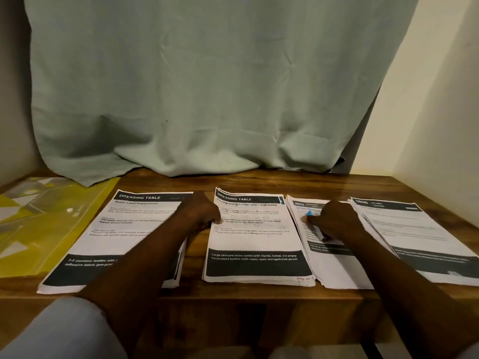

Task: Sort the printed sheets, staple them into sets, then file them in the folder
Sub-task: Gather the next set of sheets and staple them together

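Observation:
Several stacks of printed sheets lie side by side on the wooden table (pixel 259 291). The leftmost stack (pixel 124 229) is headed "DRESSING TABLE", and so is the second stack (pixel 256 239). A third stack (pixel 329 265) and a fourth stack (pixel 417 237) lie to the right. My left hand (pixel 199 213) rests curled between the first two stacks, its fingers at the second stack's left edge. On the third stack my right hand (pixel 334 221) grips a blue stapler (pixel 312 215). A yellow folder (pixel 44 224) lies at far left.
A pale green cloth (pixel 207 86) hangs behind the table and drapes onto its back edge. A cream wall (pixel 427 112) closes in the right side. The table's front edge runs just below the stacks.

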